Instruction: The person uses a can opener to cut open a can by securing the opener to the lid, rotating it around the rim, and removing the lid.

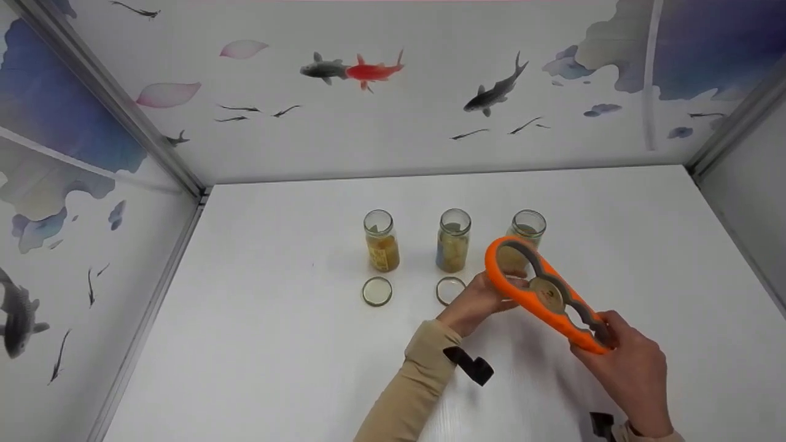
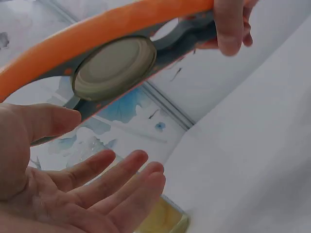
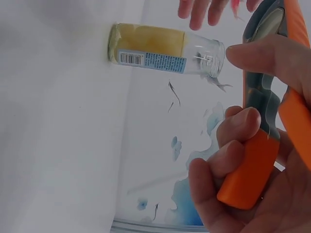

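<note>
My right hand (image 1: 632, 365) grips the handles of an orange jar opener (image 1: 574, 336) lined in grey, held above the table. A round metal lid (image 1: 546, 293) sits between the opener's grey inner edges. My left hand (image 1: 482, 301) is palm up under the opener's far end, its fingers extended and loosely bent. In the left wrist view the left thumb (image 2: 53, 119) lies at the grey lining; whether it touches cannot be told. Behind the opener stands a lidless glass jar (image 1: 529, 222) with yellowish contents, partly hidden; its label (image 3: 153, 61) shows in the right wrist view.
Two more lidless glass jars stand upright in the same row, one on the left (image 1: 384, 253) and one in the middle (image 1: 453, 250). A lid (image 1: 377, 291) lies before the left jar, another lid (image 1: 450, 280) before the middle one, beside my left hand. Printed panels (image 1: 393, 141) border the white table.
</note>
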Demonstrator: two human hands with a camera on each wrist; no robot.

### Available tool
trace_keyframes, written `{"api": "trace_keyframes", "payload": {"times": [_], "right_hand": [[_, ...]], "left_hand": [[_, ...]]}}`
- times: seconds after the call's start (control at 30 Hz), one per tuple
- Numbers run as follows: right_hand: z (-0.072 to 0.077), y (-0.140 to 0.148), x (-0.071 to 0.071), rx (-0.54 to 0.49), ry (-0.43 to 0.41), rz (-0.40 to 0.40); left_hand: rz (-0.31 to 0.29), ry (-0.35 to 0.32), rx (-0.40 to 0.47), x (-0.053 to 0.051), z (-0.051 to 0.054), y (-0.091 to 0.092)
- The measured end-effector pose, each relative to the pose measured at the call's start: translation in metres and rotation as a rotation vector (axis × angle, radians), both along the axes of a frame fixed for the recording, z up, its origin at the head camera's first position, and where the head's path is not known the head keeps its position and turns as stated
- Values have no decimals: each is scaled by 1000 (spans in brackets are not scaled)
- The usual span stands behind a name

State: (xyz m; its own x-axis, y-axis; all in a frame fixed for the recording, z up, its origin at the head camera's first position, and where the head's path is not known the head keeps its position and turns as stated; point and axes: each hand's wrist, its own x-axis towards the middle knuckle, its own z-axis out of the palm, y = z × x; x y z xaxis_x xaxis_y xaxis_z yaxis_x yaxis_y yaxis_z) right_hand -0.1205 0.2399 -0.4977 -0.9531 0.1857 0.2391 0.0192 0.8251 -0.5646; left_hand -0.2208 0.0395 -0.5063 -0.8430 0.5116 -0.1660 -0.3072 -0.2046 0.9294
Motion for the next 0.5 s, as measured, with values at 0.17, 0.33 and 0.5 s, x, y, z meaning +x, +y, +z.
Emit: {"api": "trace_keyframes", "payload": {"times": [0.17, 0.33, 0.5], "right_hand": [[0, -5, -1, 12, 32, 31], [-2, -8, -1, 18, 60, 65], [-6, -9, 0, 8, 97, 99]], "left_hand": [[-30, -126, 193, 11, 3, 2], [-40, -255, 337, 18, 2, 0], [-58, -325, 420, 23, 1, 2]]}}
